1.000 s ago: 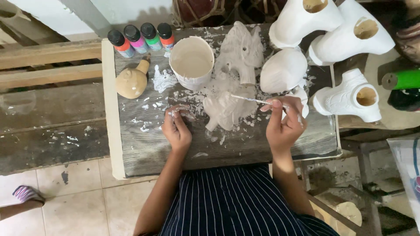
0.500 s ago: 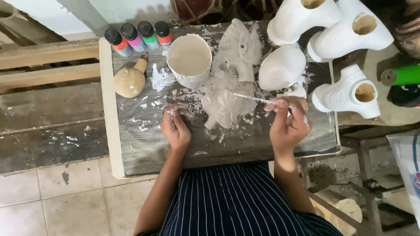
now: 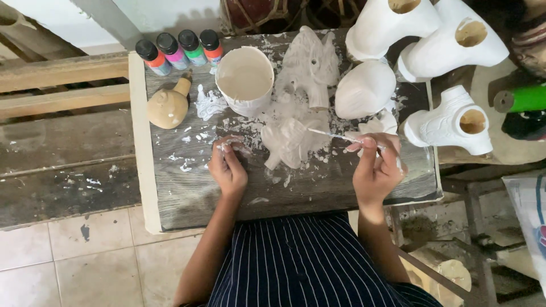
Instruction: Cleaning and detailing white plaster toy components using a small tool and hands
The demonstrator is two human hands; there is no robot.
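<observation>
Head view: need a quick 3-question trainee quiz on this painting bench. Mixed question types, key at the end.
1. True or false: the right hand holds a thin brush whose tip touches the small white figurine.
2. How many paint bottles stand in the row at the table's far left corner? A) two B) four C) six
3. Fill in: the left hand rests on the ______, beside the figurine.

Key: 1 true; 2 B; 3 table

paint bottles (image 3: 179,50), tan gourd figure (image 3: 168,106), green tube (image 3: 520,98)
</observation>
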